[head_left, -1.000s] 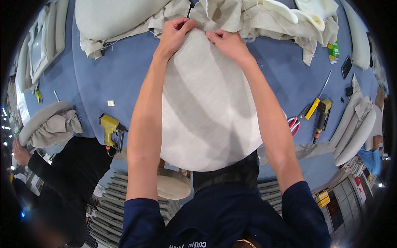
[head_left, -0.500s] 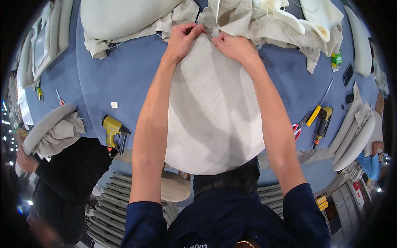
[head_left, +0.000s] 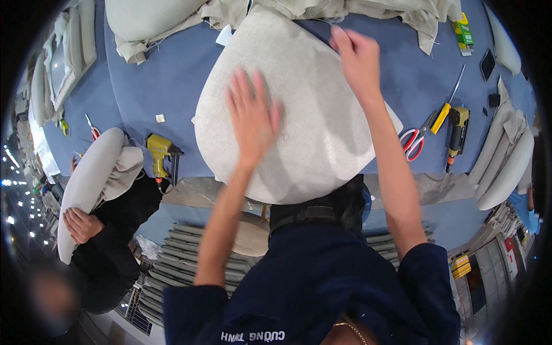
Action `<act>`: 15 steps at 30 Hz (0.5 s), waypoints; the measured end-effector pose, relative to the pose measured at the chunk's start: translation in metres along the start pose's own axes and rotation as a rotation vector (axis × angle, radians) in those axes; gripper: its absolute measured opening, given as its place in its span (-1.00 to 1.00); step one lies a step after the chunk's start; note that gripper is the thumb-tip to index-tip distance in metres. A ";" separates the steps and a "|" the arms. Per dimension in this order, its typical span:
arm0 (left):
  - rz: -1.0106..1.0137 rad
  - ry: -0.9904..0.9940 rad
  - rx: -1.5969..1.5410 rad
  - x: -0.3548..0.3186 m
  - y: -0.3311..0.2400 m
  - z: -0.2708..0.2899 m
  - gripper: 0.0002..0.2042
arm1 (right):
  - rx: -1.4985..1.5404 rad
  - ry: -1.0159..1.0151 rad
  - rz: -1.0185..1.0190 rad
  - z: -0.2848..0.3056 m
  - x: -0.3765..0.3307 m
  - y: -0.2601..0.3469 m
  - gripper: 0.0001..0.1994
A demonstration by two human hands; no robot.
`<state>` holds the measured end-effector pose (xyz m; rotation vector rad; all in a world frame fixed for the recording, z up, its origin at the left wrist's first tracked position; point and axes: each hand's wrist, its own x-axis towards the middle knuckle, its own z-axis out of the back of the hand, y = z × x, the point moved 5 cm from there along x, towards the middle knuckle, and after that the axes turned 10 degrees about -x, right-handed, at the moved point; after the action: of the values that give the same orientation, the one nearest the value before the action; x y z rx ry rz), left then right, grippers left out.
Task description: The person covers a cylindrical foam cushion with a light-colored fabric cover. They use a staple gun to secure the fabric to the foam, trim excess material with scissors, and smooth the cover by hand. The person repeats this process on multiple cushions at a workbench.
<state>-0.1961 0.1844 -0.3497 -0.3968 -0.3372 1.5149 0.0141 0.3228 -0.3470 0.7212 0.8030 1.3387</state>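
Observation:
A large rounded seat pad in pale beige fabric (head_left: 313,121) lies on the blue-covered table, its near edge against my waist. My left hand (head_left: 252,118) rests flat on its top, fingers spread and slightly blurred. At the pad's upper right edge is my right hand (head_left: 361,63), its fingers curled in and pressed together; whether anything is pinched there cannot be made out. Loose beige cloth (head_left: 391,8) with stray threads lies beyond the pad. A small white piece (head_left: 225,36) pokes out by its upper left edge.
Left of the pad lies a yellow staple gun (head_left: 158,148). On the right are red-handled scissors (head_left: 413,145), a yellow screwdriver (head_left: 441,118), another air tool (head_left: 457,135), a green box (head_left: 463,35) and a phone (head_left: 487,65). At left, a co-worker holds another pad (head_left: 86,184).
The pad has turned and now shows a broader face. My left hand has left its far tip and come down onto the top; my right hand has shifted right. The co-worker's pad has swung upright.

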 end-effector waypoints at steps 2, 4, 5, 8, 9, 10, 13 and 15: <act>-0.017 0.289 -0.155 -0.102 -0.033 -0.033 -0.19 | 0.046 -0.061 -0.172 0.030 -0.050 -0.026 -0.61; -0.311 0.483 -0.314 -0.176 -0.078 -0.058 -0.35 | 0.073 -0.058 -0.282 0.059 -0.097 -0.054 -0.60; -0.578 0.496 -0.322 -0.198 -0.096 -0.065 -0.41 | 0.077 -0.051 -0.350 0.072 -0.119 -0.066 -0.60; -0.610 0.576 -0.508 -0.175 -0.100 -0.054 -0.50 | 0.113 -0.053 -0.441 0.103 -0.166 -0.084 -0.60; -0.568 0.444 -0.540 -0.156 -0.101 -0.046 -0.50 | 0.122 -0.052 -0.448 0.117 -0.175 -0.090 -0.60; -0.575 0.342 -0.508 -0.134 -0.098 -0.037 -0.45 | 0.047 -0.070 -0.437 0.130 -0.180 -0.094 -0.60; -0.424 0.260 -0.215 -0.071 -0.092 -0.034 -0.36 | -0.211 -0.093 -0.408 0.165 -0.182 -0.101 -0.61; -0.351 0.216 -0.127 -0.053 -0.102 -0.040 -0.34 | -0.394 -0.053 -0.399 0.181 -0.176 -0.108 -0.62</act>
<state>-0.0892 0.1282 -0.3373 -0.5658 -0.3150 1.1001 0.2151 0.1367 -0.3223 0.2647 0.5777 1.0642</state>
